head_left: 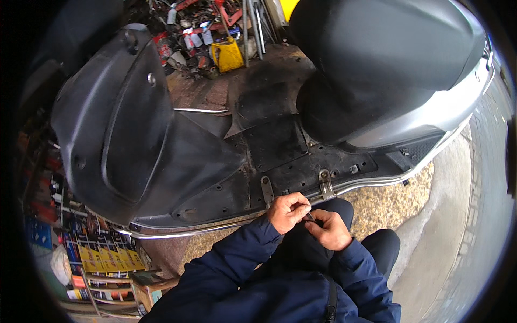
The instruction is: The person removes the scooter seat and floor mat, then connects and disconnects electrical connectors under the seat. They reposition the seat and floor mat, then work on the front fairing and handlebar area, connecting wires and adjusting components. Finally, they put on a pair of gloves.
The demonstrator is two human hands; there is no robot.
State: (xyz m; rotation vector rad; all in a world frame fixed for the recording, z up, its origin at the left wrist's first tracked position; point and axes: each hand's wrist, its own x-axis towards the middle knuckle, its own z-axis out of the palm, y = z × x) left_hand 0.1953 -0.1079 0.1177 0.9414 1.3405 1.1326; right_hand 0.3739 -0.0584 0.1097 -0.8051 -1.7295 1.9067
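Observation:
My left hand [288, 212] is closed in a pinch at lower centre, touching the end of a small, thin dark piece [308, 215]; I cannot make out what it is. My right hand [329, 231] grips that same piece just to the right and below. Both are above my bent knees, beside the black scooter floorboard [291, 167]. Two metal brackets with holes, one [266, 188] on the left and one [327, 185] on the right, stand out along the floorboard's near edge, just beyond my fingers. A bright metal trim rail [377, 182] runs along that edge.
The scooter's seat [388, 37] is at upper right, its black front shield [118, 124] at left. Tools, bottles and a yellow container [227, 54] crowd the back. A metal rack [110, 290] and yellow boxes [107, 258] are at lower left. Speckled floor [404, 210] and pavement [447, 226] lie at right.

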